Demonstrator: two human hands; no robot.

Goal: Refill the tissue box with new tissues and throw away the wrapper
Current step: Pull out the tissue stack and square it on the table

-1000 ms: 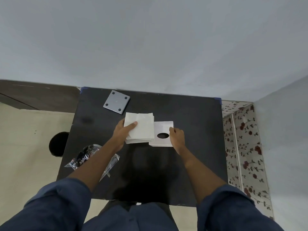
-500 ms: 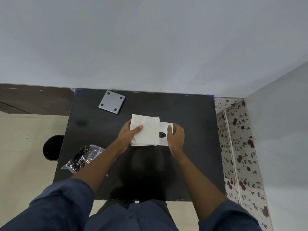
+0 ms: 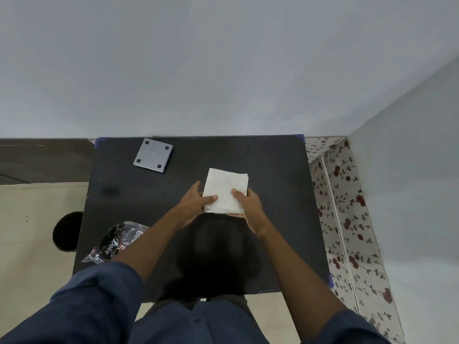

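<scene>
A white stack of tissues (image 3: 224, 187) sits at the middle of the black table (image 3: 273, 219), covering the white box part with the oval hole, which is almost fully hidden beneath it. My left hand (image 3: 196, 203) grips the stack's near left edge with the thumb on top. My right hand (image 3: 249, 206) holds the near right edge, thumb on top too. A grey square lid or base (image 3: 153, 155) with four dark feet lies at the table's far left. The crumpled black and clear wrapper (image 3: 116, 240) lies at the near left, partly behind my left forearm.
A round black bin (image 3: 65, 232) stands on the floor left of the table. A grey wall runs behind the table and along the right, with a flowered strip (image 3: 347, 207) beside the table's right edge.
The tissue stack slid right until it covers the white box part with the hole. My right hand moved from that part's edge onto the stack.
</scene>
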